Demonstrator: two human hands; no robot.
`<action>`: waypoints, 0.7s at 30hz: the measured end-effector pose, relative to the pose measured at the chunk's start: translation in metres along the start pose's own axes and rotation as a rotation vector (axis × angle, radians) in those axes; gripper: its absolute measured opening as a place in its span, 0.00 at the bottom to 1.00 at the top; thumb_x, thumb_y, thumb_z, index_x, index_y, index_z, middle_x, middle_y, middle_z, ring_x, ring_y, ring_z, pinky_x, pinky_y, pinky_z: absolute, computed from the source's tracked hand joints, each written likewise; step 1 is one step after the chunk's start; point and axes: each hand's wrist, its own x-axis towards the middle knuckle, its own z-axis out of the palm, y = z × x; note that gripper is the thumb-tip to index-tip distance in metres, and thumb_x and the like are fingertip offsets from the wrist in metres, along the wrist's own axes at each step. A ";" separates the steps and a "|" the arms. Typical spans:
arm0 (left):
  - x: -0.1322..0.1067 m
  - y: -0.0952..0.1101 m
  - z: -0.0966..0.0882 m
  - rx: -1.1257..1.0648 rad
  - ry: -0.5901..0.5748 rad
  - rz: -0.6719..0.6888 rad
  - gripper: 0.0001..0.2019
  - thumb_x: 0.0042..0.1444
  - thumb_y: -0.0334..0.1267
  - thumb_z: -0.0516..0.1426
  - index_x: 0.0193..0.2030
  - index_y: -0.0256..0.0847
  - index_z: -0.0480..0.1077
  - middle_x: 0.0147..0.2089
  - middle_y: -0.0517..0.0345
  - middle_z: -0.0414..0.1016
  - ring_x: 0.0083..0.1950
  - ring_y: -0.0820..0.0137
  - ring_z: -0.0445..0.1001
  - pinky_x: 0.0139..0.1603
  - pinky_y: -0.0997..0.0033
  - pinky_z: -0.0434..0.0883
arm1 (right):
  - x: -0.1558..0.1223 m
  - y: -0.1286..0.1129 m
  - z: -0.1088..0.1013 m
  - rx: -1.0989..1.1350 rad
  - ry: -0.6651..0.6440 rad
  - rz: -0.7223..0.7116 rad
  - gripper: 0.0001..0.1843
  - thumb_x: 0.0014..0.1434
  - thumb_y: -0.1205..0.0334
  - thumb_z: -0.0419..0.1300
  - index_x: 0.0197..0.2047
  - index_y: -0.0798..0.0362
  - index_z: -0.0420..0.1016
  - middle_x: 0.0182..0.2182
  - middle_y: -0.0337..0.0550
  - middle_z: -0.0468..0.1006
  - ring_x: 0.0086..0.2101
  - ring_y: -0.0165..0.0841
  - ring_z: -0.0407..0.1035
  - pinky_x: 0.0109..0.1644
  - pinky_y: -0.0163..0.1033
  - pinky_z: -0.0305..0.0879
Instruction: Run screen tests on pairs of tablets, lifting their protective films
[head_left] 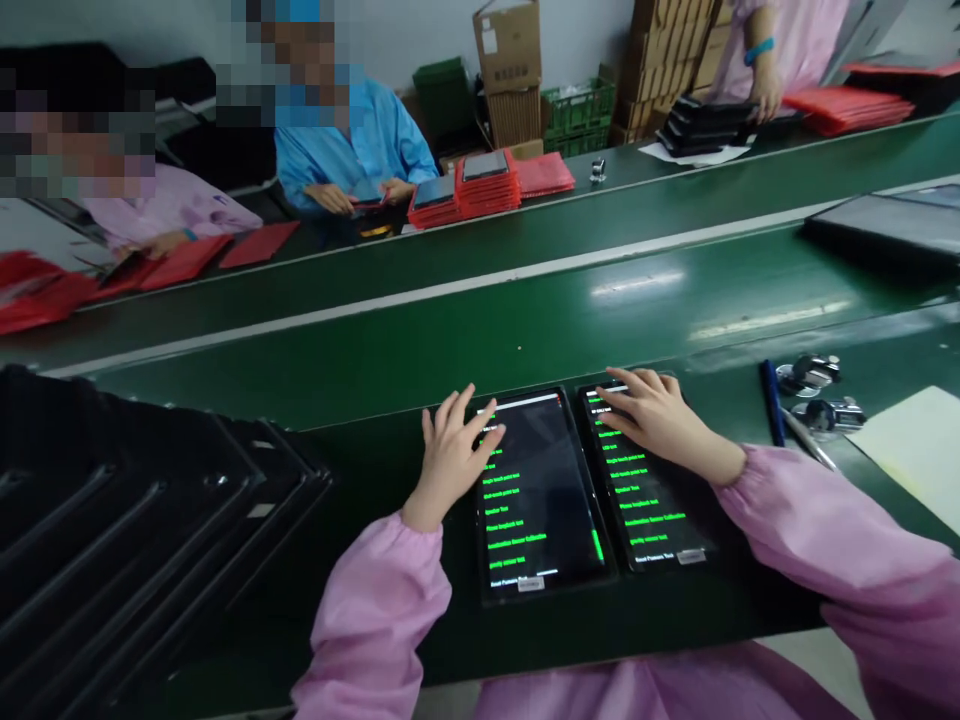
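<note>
Two tablets lie side by side on the dark green bench, their black screens lit with lists of mostly green text. Over the upper left corner of the left tablet [536, 490] is my left hand [454, 450], fingers spread and holding nothing. My right hand [660, 415] reaches across the top of the right tablet [649, 500] with its fingers stretched out, also holding nothing. It covers part of that screen's upper right. Whether the fingertips touch the glass I cannot tell. Each tablet has a small white label at its lower edge.
Stacked black trays [150, 530] rise at the left. On the right are a blue pen [772, 403], small metal fittings [829, 414] and pale paper [915, 460]. Beyond the green conveyor [420, 310], co-workers handle devices near red pouches [487, 195]. Another black tray [885, 225] sits far right.
</note>
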 end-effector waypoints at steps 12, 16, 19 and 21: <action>-0.015 -0.005 -0.008 0.287 0.025 0.165 0.17 0.72 0.48 0.53 0.57 0.51 0.80 0.66 0.45 0.75 0.68 0.48 0.71 0.71 0.25 0.60 | 0.000 0.004 -0.003 0.042 -0.007 -0.022 0.20 0.76 0.53 0.51 0.51 0.46 0.85 0.43 0.53 0.80 0.42 0.43 0.72 0.42 0.47 0.64; -0.012 -0.017 0.003 0.305 0.048 0.202 0.15 0.72 0.46 0.54 0.55 0.51 0.81 0.65 0.44 0.76 0.70 0.45 0.69 0.69 0.23 0.61 | 0.004 0.004 0.002 0.040 -0.025 -0.028 0.18 0.75 0.55 0.53 0.47 0.47 0.86 0.39 0.50 0.78 0.38 0.41 0.71 0.40 0.44 0.60; -0.016 -0.022 0.004 0.295 0.062 0.205 0.15 0.71 0.46 0.55 0.56 0.52 0.81 0.65 0.45 0.77 0.69 0.46 0.70 0.69 0.25 0.62 | 0.002 0.006 0.002 0.051 -0.034 -0.031 0.17 0.75 0.56 0.53 0.48 0.47 0.86 0.38 0.49 0.78 0.38 0.39 0.72 0.39 0.43 0.58; -0.018 -0.022 0.005 0.286 0.069 0.206 0.15 0.71 0.46 0.55 0.56 0.52 0.81 0.64 0.46 0.77 0.69 0.47 0.71 0.70 0.26 0.62 | 0.001 0.008 0.003 0.063 -0.038 -0.029 0.17 0.75 0.58 0.53 0.49 0.47 0.85 0.37 0.48 0.79 0.38 0.38 0.72 0.39 0.42 0.56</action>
